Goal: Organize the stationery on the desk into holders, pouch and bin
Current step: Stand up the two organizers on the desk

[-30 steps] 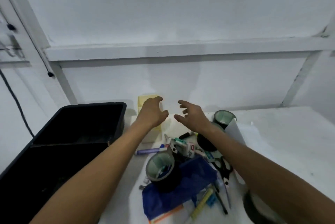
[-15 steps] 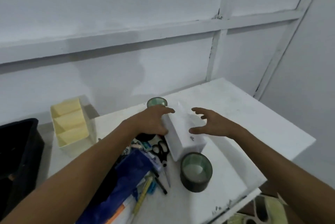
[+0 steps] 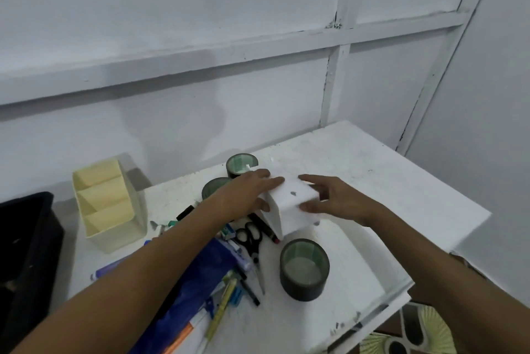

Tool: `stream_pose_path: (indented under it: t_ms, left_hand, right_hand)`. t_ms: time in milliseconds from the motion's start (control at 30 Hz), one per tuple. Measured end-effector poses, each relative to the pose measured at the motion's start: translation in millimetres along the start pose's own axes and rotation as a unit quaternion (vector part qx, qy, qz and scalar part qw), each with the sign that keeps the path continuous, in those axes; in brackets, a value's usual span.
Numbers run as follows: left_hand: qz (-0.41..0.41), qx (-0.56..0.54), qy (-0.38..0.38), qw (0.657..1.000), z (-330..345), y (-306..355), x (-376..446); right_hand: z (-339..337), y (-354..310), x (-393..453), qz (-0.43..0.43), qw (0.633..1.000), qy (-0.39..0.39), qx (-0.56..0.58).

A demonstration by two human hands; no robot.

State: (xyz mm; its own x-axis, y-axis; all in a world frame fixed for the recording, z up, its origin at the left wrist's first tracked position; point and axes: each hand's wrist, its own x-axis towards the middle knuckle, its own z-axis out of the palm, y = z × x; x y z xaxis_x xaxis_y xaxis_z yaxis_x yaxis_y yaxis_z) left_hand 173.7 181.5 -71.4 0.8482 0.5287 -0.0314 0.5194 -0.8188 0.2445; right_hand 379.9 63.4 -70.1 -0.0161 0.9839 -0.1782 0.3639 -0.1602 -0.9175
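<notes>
A: Where does the white box-shaped plastic holder (image 3: 289, 210) sit against the two hands?

B: Right between them. The left hand (image 3: 249, 196) lies on its left face, fingers stretched along the top far edge and thumb down the near side. The right hand (image 3: 332, 200) is at its right face, fingers spread, thumb against the near corner. Both touch it; neither reaches further than the other.

A: So are they gripping it?

B: It looks clasped from both sides with fairly straight fingers, more a press than a curl. Whether it is off the white desk (image 3: 401, 187) I cannot tell.

A: How does it lie?

B: Tilted, one corner pointing toward the person, its long axis running away from the wrists toward the fingertips. No opening shows from here, so I judge it needs turning upright before anything goes in.

A: And the stationery?

B: Near the left forearm: black-handled scissors (image 3: 249, 240) just below the left thumb, a blue fabric pouch (image 3: 198, 276) under the arm, and a cream three-slot plastic organiser (image 3: 107, 206) well to the left.
</notes>
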Motion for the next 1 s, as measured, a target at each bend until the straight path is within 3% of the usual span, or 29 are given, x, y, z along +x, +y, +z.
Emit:
stream_pose_path:
  t_ms: [233, 400, 500, 600, 700, 800, 1000]
  left_hand:
    - [-0.010, -0.213, 0.094, 0.973, -33.2, -19.9, -2.2]
    - [-0.034, -0.373, 0.184, 0.909, -93.6, -29.6, -24.8]
    - [-0.115, -0.402, 0.313, 0.853, -111.4, -46.0, -43.1]
    - [-0.204, -0.358, 0.383, 0.827, -112.2, -63.8, -61.0]
    - [-0.206, -0.389, 0.372, 0.817, -109.8, -75.0, -80.8]
    - [-0.195, -0.393, 0.317, 0.841, -106.5, -91.3, -100.5]
    - [-0.283, -0.331, 0.287, 0.853, -85.7, -132.5, -113.1]
  right_hand:
    - [-12.5, -54.3, -0.6, -0.095, 0.994, 0.037, 0.040]
    - [-2.1, -102.2, 18.0, -0.179, 0.982, 0.010, 0.062]
    - [20.2, -122.4, 45.6, -0.215, 0.973, 0.037, 0.076]
    - [51.4, -139.4, 77.1, -0.227, 0.966, 0.056, 0.114]
    - [81.5, -153.2, 106.0, -0.237, 0.962, 0.059, 0.126]
    - [104.0, -163.8, 129.8, -0.243, 0.962, 0.042, 0.116]
    - [133.7, -150.9, 169.4, -0.231, 0.969, -0.025, 0.077]
